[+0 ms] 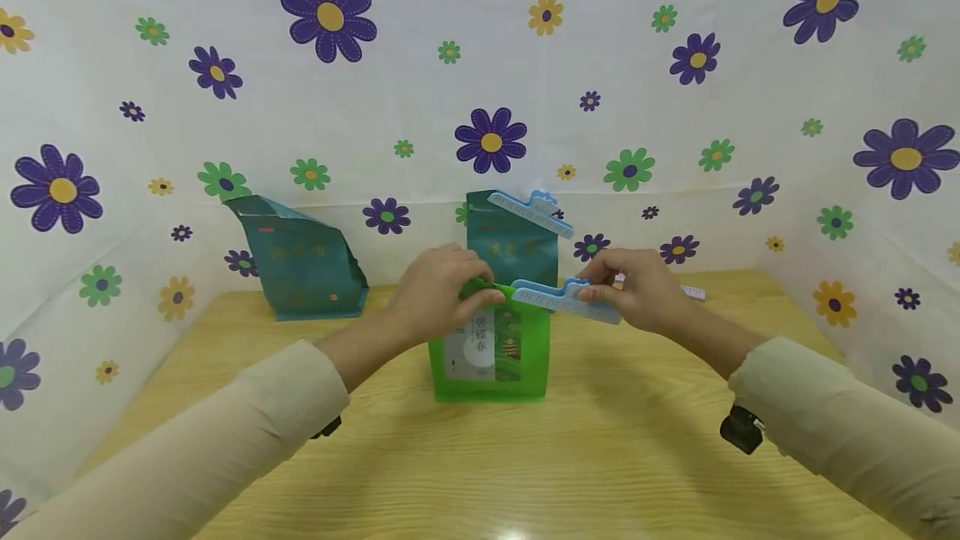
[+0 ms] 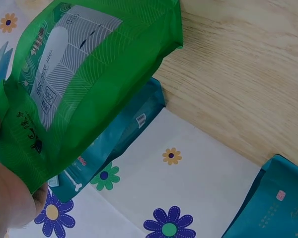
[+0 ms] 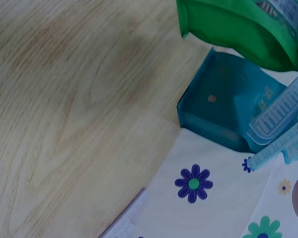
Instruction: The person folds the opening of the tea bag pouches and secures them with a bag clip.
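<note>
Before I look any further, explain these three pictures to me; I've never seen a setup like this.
No machine is at work here: a person uses two bare hands. The wide picture is taken from the head, looking forward and down; the other two are taken from the left and right wrists, so they look tilted.

On the wooden table stand a plain teal bag, to the left, and a clipped teal bag, with a fastened clip slanting across its top.

The left hand grips the top of a green bag. The right hand holds a pale blue clip close to that top.
</note>
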{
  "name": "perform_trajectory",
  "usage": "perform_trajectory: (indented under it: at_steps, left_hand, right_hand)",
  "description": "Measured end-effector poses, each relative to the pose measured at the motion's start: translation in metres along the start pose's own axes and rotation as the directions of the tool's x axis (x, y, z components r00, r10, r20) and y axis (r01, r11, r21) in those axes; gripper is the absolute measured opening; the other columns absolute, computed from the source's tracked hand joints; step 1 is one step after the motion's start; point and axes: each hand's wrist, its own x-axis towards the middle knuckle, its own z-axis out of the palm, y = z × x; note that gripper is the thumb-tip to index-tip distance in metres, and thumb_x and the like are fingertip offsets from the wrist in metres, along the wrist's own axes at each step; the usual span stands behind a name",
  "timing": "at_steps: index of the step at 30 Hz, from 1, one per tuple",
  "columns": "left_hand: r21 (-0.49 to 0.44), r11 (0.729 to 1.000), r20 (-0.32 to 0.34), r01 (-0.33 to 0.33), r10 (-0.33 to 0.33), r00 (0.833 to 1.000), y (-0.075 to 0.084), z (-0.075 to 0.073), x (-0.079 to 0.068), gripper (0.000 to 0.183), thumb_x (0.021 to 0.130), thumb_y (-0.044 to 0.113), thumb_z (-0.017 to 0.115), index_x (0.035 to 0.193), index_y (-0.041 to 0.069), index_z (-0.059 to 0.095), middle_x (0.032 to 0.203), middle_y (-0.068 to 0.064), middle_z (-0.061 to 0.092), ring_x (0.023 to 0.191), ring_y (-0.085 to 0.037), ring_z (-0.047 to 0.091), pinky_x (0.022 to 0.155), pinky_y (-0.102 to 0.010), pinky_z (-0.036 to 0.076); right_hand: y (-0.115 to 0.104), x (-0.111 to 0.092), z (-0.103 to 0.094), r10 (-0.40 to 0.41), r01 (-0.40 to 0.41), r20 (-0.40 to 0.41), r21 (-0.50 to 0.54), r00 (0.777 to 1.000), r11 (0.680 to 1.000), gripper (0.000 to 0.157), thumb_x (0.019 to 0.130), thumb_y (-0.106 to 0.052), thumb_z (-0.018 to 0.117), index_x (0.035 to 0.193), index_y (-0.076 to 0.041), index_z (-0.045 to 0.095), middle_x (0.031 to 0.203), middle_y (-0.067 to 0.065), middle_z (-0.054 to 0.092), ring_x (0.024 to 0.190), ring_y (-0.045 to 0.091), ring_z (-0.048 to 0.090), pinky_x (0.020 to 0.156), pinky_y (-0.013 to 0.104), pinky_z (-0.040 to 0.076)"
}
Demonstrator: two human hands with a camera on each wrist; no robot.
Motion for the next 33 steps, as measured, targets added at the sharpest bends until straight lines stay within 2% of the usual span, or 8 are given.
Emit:
perform_trajectory:
  at_steps: [6,10,16,22,25,28,31,33]
  left_hand:
    - [-0.054,0.998,-0.015,-0.044,0.043,0.999,-0.005,0.000,-0.002,0.030,0.094,0.030,0.071,0.111,0.006,0.066,0.107,-0.005,0.068,0.100,-0.020,0.064,0.089,-0.036,0.055]
    - [-0.069,0.996,0.000,-0.057,0.057,0.998,-0.007,-0.002,-0.001,0.037,0.096,0.031,0.067,0.122,0.006,0.063,0.117,-0.007,0.066,0.109,-0.022,0.062,0.096,-0.039,0.053]
    - [-0.059,0.996,0.001,-0.072,0.072,0.997,-0.007,-0.002,0.001,0.040,0.097,0.035,0.064,0.124,0.006,0.063,0.119,-0.008,0.067,0.109,-0.023,0.063,0.095,-0.039,0.053]
    - [-0.081,0.995,-0.055,-0.065,0.061,0.997,-0.008,0.000,-0.004,0.034,0.096,0.026,0.068,0.121,0.004,0.064,0.117,-0.010,0.068,0.107,-0.023,0.063,0.094,-0.038,0.054]
    - [-0.078,0.997,-0.113,-0.026,0.017,0.993,-0.009,0.001,-0.007,0.039,0.093,0.026,0.073,0.123,0.003,0.062,0.119,-0.011,0.067,0.110,-0.024,0.061,0.097,-0.039,0.052]
    - [-0.096,0.993,-0.146,0.073,-0.087,0.985,-0.014,0.004,-0.014,0.053,0.089,0.028,0.077,0.130,0.003,0.056,0.123,-0.012,0.064,0.113,-0.026,0.058,0.099,-0.041,0.052]
    - [-0.165,0.967,-0.131,0.193,-0.216,0.968,-0.021,0.008,-0.028,0.069,0.087,0.027,0.080,0.141,0.001,0.045,0.128,-0.015,0.059,0.113,-0.028,0.057,0.098,-0.044,0.053]
    - [-0.213,0.944,-0.112,0.251,-0.279,0.954,-0.025,0.013,-0.039,0.077,0.086,0.027,0.081,0.145,0.001,0.039,0.129,-0.015,0.057,0.111,-0.029,0.058,0.094,-0.044,0.054]
  right_hand:
    - [-0.008,0.006,0.011,-0.035,0.036,-0.042,0.017,0.999,0.999,0.008,0.084,-0.006,0.078,0.091,-0.006,0.074,0.080,0.002,0.070,0.076,0.017,0.059,0.066,0.025,0.048]
    - [-0.015,0.012,0.015,-0.045,0.047,-0.059,0.028,0.997,0.998,0.009,0.084,-0.006,0.078,0.091,-0.005,0.073,0.080,0.003,0.070,0.076,0.017,0.060,0.065,0.027,0.048]
    - [-0.029,0.022,0.026,-0.098,0.103,-0.083,0.056,0.992,0.993,0.010,0.084,-0.008,0.079,0.091,-0.004,0.073,0.080,0.005,0.071,0.074,0.017,0.061,0.065,0.027,0.049]
    - [-0.037,0.027,0.037,-0.127,0.133,-0.078,0.080,0.989,0.988,0.019,0.088,-0.012,0.077,0.103,-0.002,0.071,0.086,0.006,0.070,0.076,0.016,0.061,0.069,0.027,0.052]
    - [-0.037,0.027,0.035,-0.114,0.119,-0.067,0.075,0.991,0.990,0.024,0.090,-0.015,0.075,0.109,-0.002,0.070,0.091,0.007,0.070,0.078,0.017,0.062,0.071,0.030,0.053]
    - [-0.034,0.026,0.034,-0.082,0.084,-0.034,0.047,0.996,0.995,0.030,0.092,-0.019,0.074,0.116,-0.002,0.069,0.095,0.007,0.071,0.084,0.020,0.063,0.076,0.036,0.055]
    - [-0.028,0.022,0.038,-0.041,0.041,0.026,0.004,0.999,0.999,0.035,0.092,-0.023,0.073,0.118,-0.001,0.067,0.099,0.008,0.072,0.090,0.021,0.065,0.082,0.042,0.056]
    - [-0.022,0.017,0.042,-0.030,0.032,0.066,-0.031,0.997,0.999,0.036,0.092,-0.026,0.074,0.117,-0.001,0.067,0.097,0.007,0.072,0.088,0.021,0.065,0.081,0.041,0.056]
